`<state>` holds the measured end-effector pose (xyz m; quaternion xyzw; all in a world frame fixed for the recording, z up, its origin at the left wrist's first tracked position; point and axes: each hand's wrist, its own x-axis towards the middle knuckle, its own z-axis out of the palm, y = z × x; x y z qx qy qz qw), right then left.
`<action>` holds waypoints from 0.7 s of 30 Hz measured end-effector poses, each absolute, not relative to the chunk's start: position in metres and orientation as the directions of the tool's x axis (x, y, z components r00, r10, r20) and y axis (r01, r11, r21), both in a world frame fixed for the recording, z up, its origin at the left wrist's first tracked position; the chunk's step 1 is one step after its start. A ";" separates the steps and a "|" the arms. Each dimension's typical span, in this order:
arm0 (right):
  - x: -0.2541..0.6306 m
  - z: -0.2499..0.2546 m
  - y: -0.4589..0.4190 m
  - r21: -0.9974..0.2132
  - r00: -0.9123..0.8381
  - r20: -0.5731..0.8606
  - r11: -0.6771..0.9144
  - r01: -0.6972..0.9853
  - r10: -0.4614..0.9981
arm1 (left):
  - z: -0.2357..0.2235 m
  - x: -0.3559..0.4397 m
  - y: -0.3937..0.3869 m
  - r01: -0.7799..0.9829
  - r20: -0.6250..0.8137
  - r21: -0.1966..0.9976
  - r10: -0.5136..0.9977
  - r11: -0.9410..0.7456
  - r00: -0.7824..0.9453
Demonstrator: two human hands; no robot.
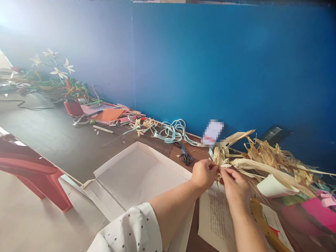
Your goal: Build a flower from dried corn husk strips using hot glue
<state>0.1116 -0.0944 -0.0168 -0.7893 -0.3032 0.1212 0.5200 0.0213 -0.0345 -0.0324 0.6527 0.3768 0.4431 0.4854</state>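
My left hand (pixel 204 175) and my right hand (pixel 236 185) meet fingertip to fingertip above the table, both in a tight pinch. Between them is a small piece of dried corn husk (pixel 222 156), pale and curled, with a thin strip hanging below the fingers. The fingers hide much of it. Black-handled scissors (pixel 186 156) lie just beyond my left hand. A heap of dried corn husks (pixel 278 157) spreads to the right of my hands. Under them lies a printed sheet (pixel 214 217).
An open white cardboard box lid (pixel 141 175) lies left of my hands. A pale cup (pixel 275 187) is tipped over at right, near a yellow tool (pixel 258 211). Light blue cord (pixel 175 131) and husk flowers (pixel 139 126) lie along the blue wall. A red chair (pixel 39 171) stands at left.
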 end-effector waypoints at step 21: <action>0.116 -0.022 -0.092 -0.924 0.798 0.073 -0.261 0.280 0.598 | -0.030 0.016 -0.034 0.240 0.452 0.803 0.821 -0.545 0.350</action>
